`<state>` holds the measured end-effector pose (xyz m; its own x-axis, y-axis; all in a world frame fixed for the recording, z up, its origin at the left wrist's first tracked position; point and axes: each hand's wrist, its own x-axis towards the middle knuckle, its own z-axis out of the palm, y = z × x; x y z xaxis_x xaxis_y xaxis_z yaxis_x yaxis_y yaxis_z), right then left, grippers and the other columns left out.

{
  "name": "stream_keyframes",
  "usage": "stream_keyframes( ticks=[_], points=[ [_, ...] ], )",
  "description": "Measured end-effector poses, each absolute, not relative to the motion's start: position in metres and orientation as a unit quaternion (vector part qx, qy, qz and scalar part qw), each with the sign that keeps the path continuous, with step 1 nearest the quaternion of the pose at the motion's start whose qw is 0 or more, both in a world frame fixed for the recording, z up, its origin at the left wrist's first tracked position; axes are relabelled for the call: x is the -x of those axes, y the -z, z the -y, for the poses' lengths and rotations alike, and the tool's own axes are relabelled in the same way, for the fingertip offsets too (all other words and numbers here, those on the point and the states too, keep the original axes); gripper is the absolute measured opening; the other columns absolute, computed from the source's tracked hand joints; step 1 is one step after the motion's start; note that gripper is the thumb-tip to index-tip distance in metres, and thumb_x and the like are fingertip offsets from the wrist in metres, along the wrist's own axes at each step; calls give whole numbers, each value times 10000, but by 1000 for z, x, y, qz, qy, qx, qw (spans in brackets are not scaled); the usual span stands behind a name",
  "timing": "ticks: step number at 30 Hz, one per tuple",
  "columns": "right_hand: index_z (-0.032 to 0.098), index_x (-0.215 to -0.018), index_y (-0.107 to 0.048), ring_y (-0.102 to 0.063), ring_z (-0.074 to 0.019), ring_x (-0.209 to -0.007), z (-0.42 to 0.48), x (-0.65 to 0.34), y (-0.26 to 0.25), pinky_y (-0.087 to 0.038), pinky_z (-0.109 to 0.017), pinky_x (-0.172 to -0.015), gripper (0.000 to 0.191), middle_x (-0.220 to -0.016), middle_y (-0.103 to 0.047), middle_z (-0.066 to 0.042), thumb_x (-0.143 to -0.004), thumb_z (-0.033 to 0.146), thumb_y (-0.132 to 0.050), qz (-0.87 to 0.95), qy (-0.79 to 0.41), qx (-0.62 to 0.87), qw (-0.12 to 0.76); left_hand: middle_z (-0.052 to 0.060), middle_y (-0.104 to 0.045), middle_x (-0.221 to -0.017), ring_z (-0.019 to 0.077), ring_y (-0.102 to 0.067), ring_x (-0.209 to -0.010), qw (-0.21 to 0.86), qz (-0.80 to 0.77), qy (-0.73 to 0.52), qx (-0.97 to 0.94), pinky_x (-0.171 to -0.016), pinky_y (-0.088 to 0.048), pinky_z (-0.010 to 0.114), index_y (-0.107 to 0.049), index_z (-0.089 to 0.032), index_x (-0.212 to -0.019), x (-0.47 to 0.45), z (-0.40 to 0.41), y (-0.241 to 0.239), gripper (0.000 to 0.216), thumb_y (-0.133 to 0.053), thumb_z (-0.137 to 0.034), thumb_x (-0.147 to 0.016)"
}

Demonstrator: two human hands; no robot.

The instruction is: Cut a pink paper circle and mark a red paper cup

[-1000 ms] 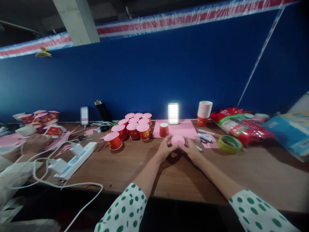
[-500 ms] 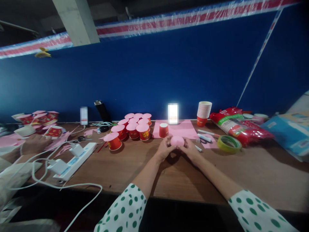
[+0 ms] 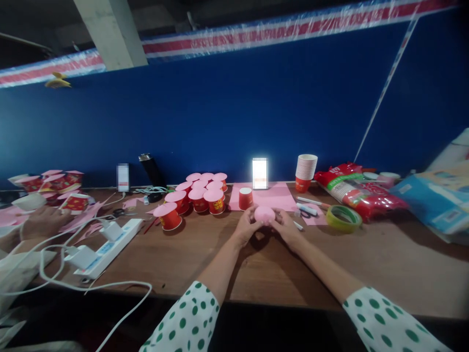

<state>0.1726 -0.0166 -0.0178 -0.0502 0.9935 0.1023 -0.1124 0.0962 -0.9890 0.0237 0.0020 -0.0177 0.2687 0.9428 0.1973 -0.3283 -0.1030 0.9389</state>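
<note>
A round pink paper disc [image 3: 264,213] is held between my two hands above the front half of the table. My left hand [image 3: 245,228] curls round its left edge, and my right hand [image 3: 287,228] grips the right edge, thumbs at the near side. Whether a cup sits under the disc is hidden by my fingers. Just behind my left hand a red paper cup [image 3: 245,200] stands upside down, partly over a pink paper sheet [image 3: 281,193]. To the left, several red cups topped with pink discs [image 3: 213,196] stand in a cluster.
Right of my hands lie scissors [image 3: 305,213], markers [image 3: 307,209] and a roll of yellow tape [image 3: 343,218]. Behind them are stacked cups [image 3: 306,171] and a red plastic pack [image 3: 361,193]. A power strip [image 3: 110,248] with loose cables and a co-worker's hand [image 3: 47,221] are at left.
The whole scene has slid slightly left in the picture, as the camera has turned a little. Both hands keep the same hold on the pink disc.
</note>
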Motion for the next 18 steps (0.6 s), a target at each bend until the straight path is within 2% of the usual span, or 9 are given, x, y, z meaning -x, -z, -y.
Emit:
stream_keyframes(
  ticks=[9, 18],
  points=[
    [204, -1082, -435, -632, -161, -684, 15, -172, 21, -498, -267, -556, 438, -889, -670, -40, -706, 319, -628, 555, -476, 432, 528, 130, -567, -1130, 200, -566, -958, 603, -305, -527, -516, -831, -467, 345, -478, -152, -1189, -24, -1, 17, 662, -749, -191, -586],
    [181, -1110, -420, -633, -211, -879, 16, -172, 20, -519, -351, -736, 501, -973, -652, -76, -688, 310, -657, 577, -460, 427, 523, 111, -589, -1081, 179, -580, -895, 606, -304, -530, -509, -776, -480, 304, -481, -160, -1182, -25, -2, 19, 680, -760, -187, -562]
  ],
)
